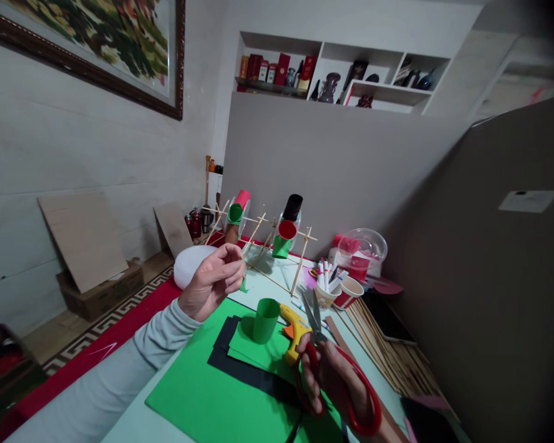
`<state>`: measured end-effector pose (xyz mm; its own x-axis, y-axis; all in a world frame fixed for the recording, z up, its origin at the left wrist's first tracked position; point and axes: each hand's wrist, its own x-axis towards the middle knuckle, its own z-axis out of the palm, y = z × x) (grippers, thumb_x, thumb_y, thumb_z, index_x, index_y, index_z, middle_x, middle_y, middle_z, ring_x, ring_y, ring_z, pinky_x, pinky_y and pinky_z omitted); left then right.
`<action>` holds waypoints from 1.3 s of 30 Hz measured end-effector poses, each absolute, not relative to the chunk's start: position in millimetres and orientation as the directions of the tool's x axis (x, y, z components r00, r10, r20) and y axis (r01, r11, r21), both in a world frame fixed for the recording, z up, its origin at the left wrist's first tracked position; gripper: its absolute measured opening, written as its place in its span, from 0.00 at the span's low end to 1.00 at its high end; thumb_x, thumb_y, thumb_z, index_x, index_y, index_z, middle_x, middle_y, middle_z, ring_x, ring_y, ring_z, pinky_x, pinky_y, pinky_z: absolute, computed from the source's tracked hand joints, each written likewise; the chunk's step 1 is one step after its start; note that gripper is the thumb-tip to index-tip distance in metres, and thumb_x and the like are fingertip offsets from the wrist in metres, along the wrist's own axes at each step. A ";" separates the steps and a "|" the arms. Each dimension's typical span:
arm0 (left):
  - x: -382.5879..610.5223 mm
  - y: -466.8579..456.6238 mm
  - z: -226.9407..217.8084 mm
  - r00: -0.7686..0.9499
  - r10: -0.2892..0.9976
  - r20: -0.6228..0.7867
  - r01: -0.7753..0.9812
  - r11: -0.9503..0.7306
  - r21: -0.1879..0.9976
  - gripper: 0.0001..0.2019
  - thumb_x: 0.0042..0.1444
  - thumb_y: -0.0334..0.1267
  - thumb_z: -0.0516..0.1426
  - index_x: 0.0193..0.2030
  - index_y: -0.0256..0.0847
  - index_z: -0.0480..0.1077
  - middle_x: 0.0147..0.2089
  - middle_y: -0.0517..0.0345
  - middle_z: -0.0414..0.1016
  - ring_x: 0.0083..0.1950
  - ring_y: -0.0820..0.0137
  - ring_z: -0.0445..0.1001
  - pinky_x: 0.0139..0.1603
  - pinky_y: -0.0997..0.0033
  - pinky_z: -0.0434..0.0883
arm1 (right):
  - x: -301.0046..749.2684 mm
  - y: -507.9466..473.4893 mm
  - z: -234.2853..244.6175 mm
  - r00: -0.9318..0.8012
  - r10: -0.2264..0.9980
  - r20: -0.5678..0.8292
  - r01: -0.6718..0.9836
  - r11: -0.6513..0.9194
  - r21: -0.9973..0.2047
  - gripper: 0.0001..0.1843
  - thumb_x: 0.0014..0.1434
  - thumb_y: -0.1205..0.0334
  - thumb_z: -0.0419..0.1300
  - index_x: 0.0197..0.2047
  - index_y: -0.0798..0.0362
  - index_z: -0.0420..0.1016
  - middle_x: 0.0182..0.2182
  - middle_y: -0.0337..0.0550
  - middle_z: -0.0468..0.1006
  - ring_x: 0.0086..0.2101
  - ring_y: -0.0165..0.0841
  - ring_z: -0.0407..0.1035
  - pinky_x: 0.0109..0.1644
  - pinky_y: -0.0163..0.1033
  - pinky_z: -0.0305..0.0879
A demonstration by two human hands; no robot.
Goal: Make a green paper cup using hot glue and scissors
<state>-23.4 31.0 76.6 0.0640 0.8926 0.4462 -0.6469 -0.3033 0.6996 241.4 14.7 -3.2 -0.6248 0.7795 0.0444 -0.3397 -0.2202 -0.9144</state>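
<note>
The right hand [332,373] grips red-handled scissors [320,336], blades parted toward 11 o'clock; the left hand [216,275] curls, its hold unclear. A green tube [266,322] stands at the left's 4 o'clock, the right's 10.

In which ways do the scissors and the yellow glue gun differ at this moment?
The scissors have red handles and grey blades; the glue gun is yellow with an orange trigger. The scissors are in the right hand; the glue gun lies unheld beside the green tube. Both are hand tools.
</note>
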 end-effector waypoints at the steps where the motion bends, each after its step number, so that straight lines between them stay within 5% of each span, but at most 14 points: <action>1: -23.8 30.4 77.0 0.074 0.886 0.459 -0.644 -0.309 0.700 0.08 0.52 0.28 0.65 0.37 0.37 0.70 0.26 0.65 0.60 0.23 0.81 0.56 0.19 0.86 0.60 | 241.5 14.7 -3.4 -0.623 0.781 0.048 -0.339 -0.215 -0.916 0.27 0.63 0.36 0.55 0.42 0.55 0.71 0.21 0.37 0.72 0.14 0.24 0.62 0.18 0.29 0.57; 9: -29.4 20.9 82.4 0.234 0.820 0.523 -0.613 -0.293 0.734 0.08 0.54 0.29 0.65 0.38 0.39 0.71 0.31 0.63 0.67 0.18 0.83 0.62 0.11 0.86 0.66 | 243.2 13.5 -2.2 -0.604 0.795 0.048 -0.332 -0.196 -0.923 0.26 0.63 0.38 0.57 0.41 0.56 0.72 0.22 0.38 0.72 0.15 0.26 0.65 0.18 0.30 0.59; 14: -34.0 22.0 78.9 0.299 0.795 0.527 -0.587 -0.283 0.759 0.08 0.53 0.33 0.67 0.39 0.38 0.75 0.26 0.63 0.70 0.17 0.76 0.71 0.14 0.79 0.74 | 243.0 12.6 0.7 -0.602 0.797 0.047 -0.326 -0.191 -0.926 0.25 0.63 0.39 0.57 0.41 0.56 0.73 0.22 0.38 0.73 0.15 0.26 0.65 0.19 0.31 0.60; 24: -40.8 31.9 70.7 0.270 0.788 0.554 -0.559 -0.340 0.756 0.08 0.47 0.37 0.71 0.31 0.36 0.80 0.22 0.62 0.72 0.14 0.75 0.72 0.14 0.82 0.69 | 242.3 12.2 -0.1 -0.601 0.798 0.053 -0.323 -0.181 -0.929 0.26 0.64 0.38 0.56 0.42 0.56 0.72 0.21 0.37 0.72 0.15 0.26 0.64 0.18 0.30 0.60; 33: -36.7 26.4 75.8 0.265 0.815 0.516 -0.580 -0.293 0.760 0.10 0.53 0.38 0.66 0.31 0.38 0.70 0.20 0.69 0.56 0.18 0.82 0.55 0.20 0.82 0.61 | 242.6 13.5 -2.9 -0.587 0.808 0.060 -0.310 -0.156 -0.938 0.28 0.63 0.36 0.55 0.41 0.56 0.72 0.22 0.39 0.73 0.16 0.26 0.65 0.19 0.31 0.61; 39: -39.9 27.7 76.7 0.197 0.843 0.500 -0.578 -0.312 0.754 0.12 0.55 0.26 0.63 0.33 0.42 0.62 0.23 0.71 0.50 0.20 0.81 0.49 0.21 0.85 0.58 | 242.2 13.3 -3.6 -0.607 0.793 0.051 -0.298 -0.168 -0.939 0.28 0.62 0.34 0.55 0.41 0.55 0.72 0.22 0.37 0.72 0.15 0.26 0.64 0.19 0.32 0.60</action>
<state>-39.9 27.7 76.7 0.1966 0.8432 0.5003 -0.5783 -0.3123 0.7537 242.2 13.3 -3.6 -0.6072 0.7930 0.0508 -0.2985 -0.1684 -0.9394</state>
